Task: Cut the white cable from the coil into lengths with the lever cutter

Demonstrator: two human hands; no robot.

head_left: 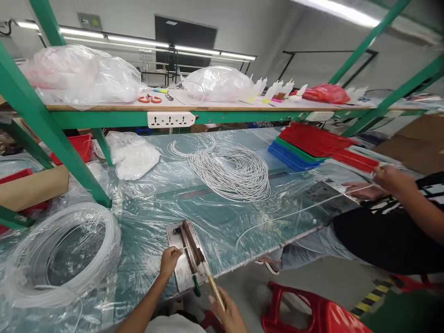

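My left hand (169,261) is closed in a pinch at the left side of a small metal bench fixture (182,275). A short bit of thin white tubing (184,249) shows between its fingertips and the fixture's brown bars. My right hand (228,312) is wrapped round the brass-coloured lever handle (216,291), which slopes from the fixture toward me. A green-handled tool or knob (196,286) sticks out at the fixture's near edge. To the left lies a large coil of clear-white tubing (114,240).
A loose pile of cut white lengths (232,173) lies mid-table. Stacked red, green and blue trays (294,155) stand back right. Beside me a co-worker's hands (395,180) hold a white strand. A green shelf frame (121,120) crosses above; a red stool (312,310) stands below.
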